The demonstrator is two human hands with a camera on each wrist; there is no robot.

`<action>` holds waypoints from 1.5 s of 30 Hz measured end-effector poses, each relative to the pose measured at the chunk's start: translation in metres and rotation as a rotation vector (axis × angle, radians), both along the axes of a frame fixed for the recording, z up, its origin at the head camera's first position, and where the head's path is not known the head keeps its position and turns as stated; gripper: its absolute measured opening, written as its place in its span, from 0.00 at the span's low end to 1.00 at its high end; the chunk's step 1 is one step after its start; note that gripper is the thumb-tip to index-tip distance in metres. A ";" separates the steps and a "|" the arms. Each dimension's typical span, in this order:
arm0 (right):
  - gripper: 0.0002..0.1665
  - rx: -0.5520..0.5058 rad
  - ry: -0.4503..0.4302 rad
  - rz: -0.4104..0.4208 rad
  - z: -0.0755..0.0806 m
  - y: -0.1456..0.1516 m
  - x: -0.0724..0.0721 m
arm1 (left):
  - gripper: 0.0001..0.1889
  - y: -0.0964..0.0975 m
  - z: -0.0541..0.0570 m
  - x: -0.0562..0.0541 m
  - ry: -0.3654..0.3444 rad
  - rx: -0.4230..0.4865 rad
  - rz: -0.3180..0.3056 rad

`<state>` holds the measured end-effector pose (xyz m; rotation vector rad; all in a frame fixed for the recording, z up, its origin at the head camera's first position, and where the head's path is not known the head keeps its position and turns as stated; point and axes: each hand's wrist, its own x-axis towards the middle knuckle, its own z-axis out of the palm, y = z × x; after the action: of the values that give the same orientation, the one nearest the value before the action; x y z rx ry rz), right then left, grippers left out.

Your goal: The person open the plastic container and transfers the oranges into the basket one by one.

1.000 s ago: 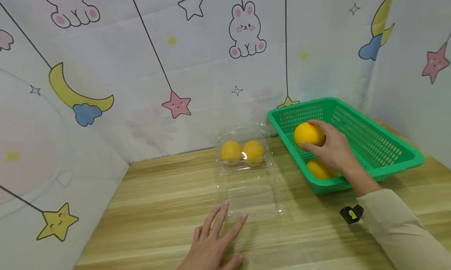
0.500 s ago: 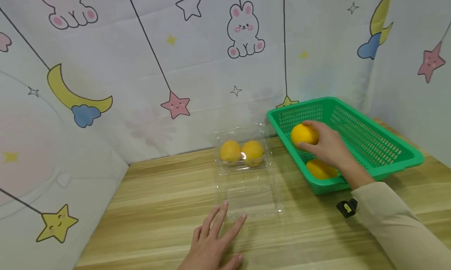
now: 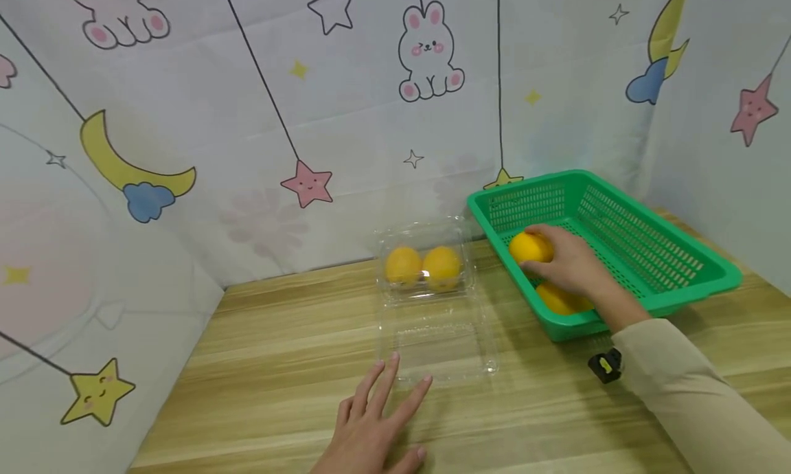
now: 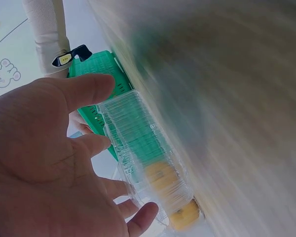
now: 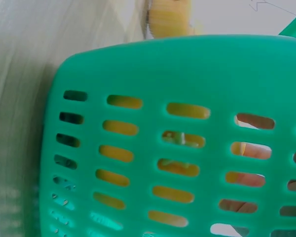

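My right hand (image 3: 571,264) reaches into a green plastic basket (image 3: 680,297) and grips an orange (image 3: 529,247) between thumb and fingers, low beside the basket's left wall. Below the wrist lies another orange (image 3: 559,299), partly covered by the arm. My left hand (image 3: 373,422) is spread with straight fingers, fingertips right at the front edge of an opened clear clamshell box (image 3: 435,350). Two oranges, one left (image 3: 404,266) and one right (image 3: 442,266), sit in the box's far half. The right wrist view is mostly the basket's slotted wall (image 5: 153,64), with orange and fingers showing through.
The wood-grain table (image 3: 266,364) carries everything. Behind it hangs a white cloth (image 3: 364,117) printed with rabbits, stars and moons. A black wrist device (image 3: 605,365) sits at the right sleeve (image 3: 686,385), just in front of the basket.
My right hand has moved slightly left and down with the orange, lower into the basket. The left hand and the clamshell box have stayed in place.
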<state>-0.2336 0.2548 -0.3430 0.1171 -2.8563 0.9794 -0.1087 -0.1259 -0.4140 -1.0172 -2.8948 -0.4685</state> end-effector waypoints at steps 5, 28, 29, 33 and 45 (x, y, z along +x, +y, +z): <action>0.40 0.007 -0.013 0.003 0.000 0.000 0.001 | 0.40 0.001 0.001 0.000 -0.038 0.008 0.004; 0.38 0.225 -0.132 0.057 -0.007 -0.005 -0.006 | 0.41 -0.002 0.005 0.002 -0.086 0.007 0.013; 0.38 0.225 -0.134 0.059 -0.007 -0.005 -0.006 | 0.41 -0.002 0.005 0.002 -0.087 0.007 0.012; 0.39 0.210 -0.149 0.057 -0.006 -0.004 -0.004 | 0.41 -0.002 0.006 0.001 -0.081 0.002 0.011; 0.41 0.174 -0.160 0.051 -0.007 -0.005 0.000 | 0.41 -0.003 0.004 0.003 -0.047 0.036 -0.007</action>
<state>-0.2334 0.2494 -0.3497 0.1332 -3.0971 0.7794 -0.1057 -0.1285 -0.4103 -1.0251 -2.9133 -0.5506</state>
